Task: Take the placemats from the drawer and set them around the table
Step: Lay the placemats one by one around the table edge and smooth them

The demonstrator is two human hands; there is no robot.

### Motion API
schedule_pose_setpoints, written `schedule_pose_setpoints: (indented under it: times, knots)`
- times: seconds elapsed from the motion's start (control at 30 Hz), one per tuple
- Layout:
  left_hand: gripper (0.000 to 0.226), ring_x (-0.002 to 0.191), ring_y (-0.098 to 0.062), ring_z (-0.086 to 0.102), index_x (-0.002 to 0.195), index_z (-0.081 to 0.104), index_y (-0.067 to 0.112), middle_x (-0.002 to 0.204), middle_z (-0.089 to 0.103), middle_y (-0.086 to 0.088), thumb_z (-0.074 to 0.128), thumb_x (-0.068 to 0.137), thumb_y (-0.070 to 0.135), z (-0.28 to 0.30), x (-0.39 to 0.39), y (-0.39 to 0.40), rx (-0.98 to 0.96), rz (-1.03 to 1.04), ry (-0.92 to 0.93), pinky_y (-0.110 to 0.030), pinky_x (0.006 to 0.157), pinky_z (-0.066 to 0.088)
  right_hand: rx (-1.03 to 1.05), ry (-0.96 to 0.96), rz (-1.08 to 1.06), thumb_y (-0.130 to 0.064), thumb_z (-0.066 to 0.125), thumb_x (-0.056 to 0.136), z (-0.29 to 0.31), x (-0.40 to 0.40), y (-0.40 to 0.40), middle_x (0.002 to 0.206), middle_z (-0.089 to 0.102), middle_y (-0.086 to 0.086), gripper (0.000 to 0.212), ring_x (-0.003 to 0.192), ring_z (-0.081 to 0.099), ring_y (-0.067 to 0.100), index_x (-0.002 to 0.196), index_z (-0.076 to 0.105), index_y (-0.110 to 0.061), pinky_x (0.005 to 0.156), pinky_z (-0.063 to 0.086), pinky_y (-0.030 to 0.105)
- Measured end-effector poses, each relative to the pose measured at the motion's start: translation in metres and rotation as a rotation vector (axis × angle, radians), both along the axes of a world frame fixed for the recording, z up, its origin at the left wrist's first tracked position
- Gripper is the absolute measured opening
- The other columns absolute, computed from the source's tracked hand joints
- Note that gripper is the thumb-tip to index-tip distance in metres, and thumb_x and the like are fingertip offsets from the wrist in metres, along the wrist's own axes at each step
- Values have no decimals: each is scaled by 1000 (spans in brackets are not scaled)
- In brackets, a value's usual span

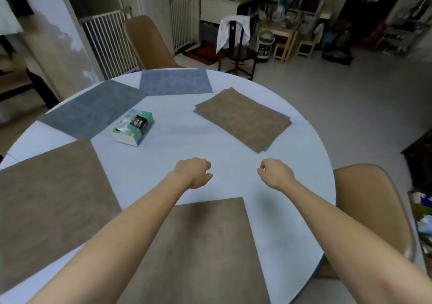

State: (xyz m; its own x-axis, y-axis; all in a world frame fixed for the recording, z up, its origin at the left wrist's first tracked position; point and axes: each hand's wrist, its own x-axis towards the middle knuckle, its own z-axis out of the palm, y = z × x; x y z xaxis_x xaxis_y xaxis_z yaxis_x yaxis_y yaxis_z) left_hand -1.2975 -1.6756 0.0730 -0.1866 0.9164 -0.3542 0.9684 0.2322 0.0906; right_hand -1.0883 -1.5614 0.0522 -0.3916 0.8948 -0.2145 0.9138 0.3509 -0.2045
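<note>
Placemats lie around the round white table [191, 137]. One brown placemat [201, 252] sits at the near edge under my forearms, another brown placemat [49, 200] at the left. A dark grey placemat [91, 110] and a blue-grey placemat [175, 82] lie at the far side. At the right is a small stack of brown placemats [244, 117], edges slightly offset. My left hand [195, 172] and my right hand [277, 174] hover over the table's middle, fingers curled loosely, holding nothing.
A pack of tissues [133, 127] lies near the table's middle. A tan chair [147, 41] stands at the far side, another tan chair [374, 210] at the right. A dark wooden chair [236, 46] with a white cloth stands beyond on the grey floor.
</note>
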Motion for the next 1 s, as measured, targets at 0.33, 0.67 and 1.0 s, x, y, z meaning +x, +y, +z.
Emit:
schedule_pose_setpoints:
  times: [0.33,0.67,1.0]
  knots:
    - [45,130,-22,45,142,42,18,144,44,-1,39,100,37,-55,45,97,-103,72,-120,-36,99,40,-47,-21,74,-33,46,96,-52,21,100,127,54,11,44,118,51,29,132,46,-8,90,44,36]
    - [42,127,-23,46,137,45,16,139,46,-2,39,100,35,-122,126,168,-174,460,-200,-36,98,40,-65,24,435,-30,51,95,-113,31,206,141,39,13,52,130,39,29,138,35,-5,102,37,38]
    - [69,148,-31,-10,155,-2,25,161,-17,3,36,100,45,-163,158,163,-235,590,-280,-55,118,11,-18,-31,574,-38,53,94,-157,-40,243,157,12,22,75,147,7,34,148,17,-2,119,16,41]
